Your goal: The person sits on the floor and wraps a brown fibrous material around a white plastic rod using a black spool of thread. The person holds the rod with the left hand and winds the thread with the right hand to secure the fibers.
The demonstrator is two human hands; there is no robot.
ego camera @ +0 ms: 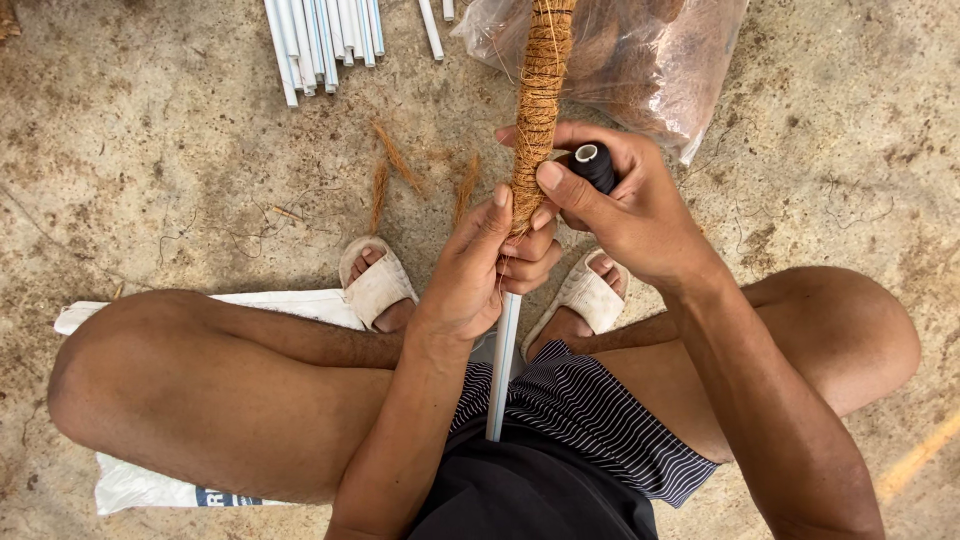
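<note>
Wrapping a white pipe (502, 370) in brown fibre (538, 100).

Left hand (480, 265) closed tight around the pipe, just under the fibre. Right hand (625, 205) beside the pipe, gripping a black thread spool (594, 165). More white pipes (325, 35) and a clear bag (650, 60) beyond the pipe.

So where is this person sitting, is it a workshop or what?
Probably an outdoor yard or a simple work spot on the ground. The person sits low on a rough concrete floor, with a bundle of white pipes and a clear bag of brown coconut fibre lying close by.
</note>
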